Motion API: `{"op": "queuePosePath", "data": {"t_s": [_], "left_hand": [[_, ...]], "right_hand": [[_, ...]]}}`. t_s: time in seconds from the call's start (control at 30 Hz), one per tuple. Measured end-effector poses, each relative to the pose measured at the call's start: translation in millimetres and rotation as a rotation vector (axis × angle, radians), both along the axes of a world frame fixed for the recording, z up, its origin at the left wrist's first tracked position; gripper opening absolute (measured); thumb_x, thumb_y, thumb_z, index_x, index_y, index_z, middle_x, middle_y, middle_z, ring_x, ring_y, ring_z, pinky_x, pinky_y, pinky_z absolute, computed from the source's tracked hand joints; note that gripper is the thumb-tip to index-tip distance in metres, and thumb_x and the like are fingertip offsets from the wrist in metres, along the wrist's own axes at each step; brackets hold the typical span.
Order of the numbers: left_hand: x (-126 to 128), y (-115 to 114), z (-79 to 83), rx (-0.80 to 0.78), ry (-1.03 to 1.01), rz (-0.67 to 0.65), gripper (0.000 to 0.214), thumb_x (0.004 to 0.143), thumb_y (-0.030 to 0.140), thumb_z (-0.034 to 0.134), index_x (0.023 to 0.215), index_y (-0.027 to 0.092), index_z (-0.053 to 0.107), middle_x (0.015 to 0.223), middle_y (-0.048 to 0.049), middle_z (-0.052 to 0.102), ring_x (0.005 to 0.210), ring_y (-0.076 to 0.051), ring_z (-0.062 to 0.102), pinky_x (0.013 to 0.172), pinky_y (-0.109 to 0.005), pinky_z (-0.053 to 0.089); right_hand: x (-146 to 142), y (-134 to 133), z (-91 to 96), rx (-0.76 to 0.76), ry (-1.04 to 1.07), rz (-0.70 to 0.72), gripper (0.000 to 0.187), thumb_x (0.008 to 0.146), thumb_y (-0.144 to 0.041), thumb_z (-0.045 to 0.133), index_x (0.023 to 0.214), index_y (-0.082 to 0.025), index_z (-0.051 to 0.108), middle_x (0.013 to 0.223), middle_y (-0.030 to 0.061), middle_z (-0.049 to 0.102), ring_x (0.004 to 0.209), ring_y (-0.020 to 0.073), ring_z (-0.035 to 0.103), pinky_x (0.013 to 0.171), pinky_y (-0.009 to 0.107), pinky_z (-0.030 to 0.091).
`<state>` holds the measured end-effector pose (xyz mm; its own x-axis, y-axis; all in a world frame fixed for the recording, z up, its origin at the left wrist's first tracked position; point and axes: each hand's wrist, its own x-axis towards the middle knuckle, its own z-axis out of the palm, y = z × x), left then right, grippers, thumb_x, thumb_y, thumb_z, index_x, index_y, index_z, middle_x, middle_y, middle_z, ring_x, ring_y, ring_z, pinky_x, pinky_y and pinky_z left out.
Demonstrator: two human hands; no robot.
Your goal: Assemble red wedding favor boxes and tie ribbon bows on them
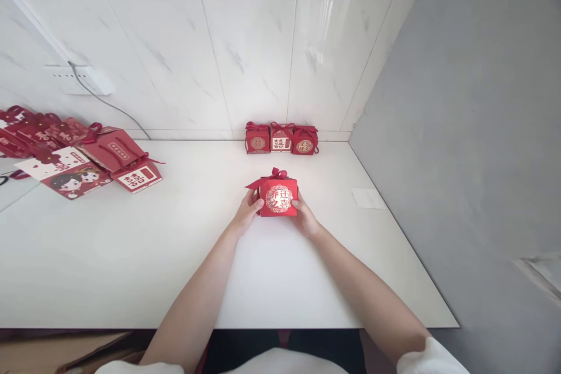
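Observation:
A small red gift box (277, 197) with a ribbon bow on top and a round white-and-gold emblem on its front sits at the middle of the white table (184, 257). My left hand (248, 210) grips its left side and my right hand (303, 215) grips its right side, fingers curled round the edges. Three finished red boxes (281, 139) stand in a row against the tiled wall, just behind the held box.
A pile of flat, unfolded red boxes (87, 158) lies at the table's left rear. A white wall socket with a grey cable (90, 83) is above the pile. A grey wall (473, 128) borders the right side. A pale paper slip (367, 197) lies near it.

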<state>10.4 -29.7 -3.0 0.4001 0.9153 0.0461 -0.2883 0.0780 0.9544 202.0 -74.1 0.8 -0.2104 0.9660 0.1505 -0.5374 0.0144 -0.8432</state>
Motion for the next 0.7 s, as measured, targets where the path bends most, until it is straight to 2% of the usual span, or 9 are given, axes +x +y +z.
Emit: {"op": "queuePosePath", "data": {"t_s": [0.13, 0.3, 0.47, 0.7], "left_hand": [[2.0, -2.5, 5.3, 0.017, -0.018, 0.002, 0.08, 0.074, 0.058, 0.077, 0.141, 0.025, 0.048, 0.141, -0.015, 0.056, 0.127, -0.037, 0.056, 0.097, -0.045, 0.052], [3.0, -2.5, 7.8, -0.021, 0.004, -0.013, 0.078, 0.074, 0.057, 0.077, 0.14, 0.026, 0.049, 0.137, -0.0138, 0.059, 0.125, -0.036, 0.057, 0.097, -0.045, 0.051], [1.9, -4.0, 8.5, -0.063, -0.02, -0.033, 0.075, 0.075, 0.056, 0.076, 0.139, 0.027, 0.05, 0.142, -0.014, 0.054, 0.132, -0.037, 0.051, 0.102, -0.047, 0.048], [1.7, -6.2, 8.5, -0.041, -0.022, -0.053, 0.082, 0.074, 0.056, 0.078, 0.144, 0.029, 0.046, 0.144, -0.0143, 0.052, 0.131, -0.038, 0.051, 0.098, -0.046, 0.051]], "right_hand": [[-1.6, -3.7, 6.6, 0.062, -0.046, -0.026, 0.064, 0.087, -0.051, 0.063, 0.144, -0.031, 0.043, 0.151, 0.0043, 0.048, 0.14, 0.0286, 0.044, 0.116, 0.052, 0.036], [-0.5, -3.5, 10.1, 0.014, -0.082, -0.038, 0.069, 0.083, -0.05, 0.069, 0.144, -0.03, 0.043, 0.146, 0.0054, 0.052, 0.136, 0.0279, 0.048, 0.115, 0.053, 0.037], [1.6, -3.8, 7.9, -0.001, -0.108, -0.049, 0.068, 0.083, -0.048, 0.07, 0.143, -0.028, 0.045, 0.146, 0.0061, 0.053, 0.136, 0.0279, 0.049, 0.115, 0.052, 0.038], [4.5, -6.4, 7.5, -0.045, -0.027, -0.003, 0.065, 0.085, -0.044, 0.068, 0.144, -0.031, 0.043, 0.146, 0.0054, 0.053, 0.136, 0.0293, 0.049, 0.113, 0.052, 0.039]]}}
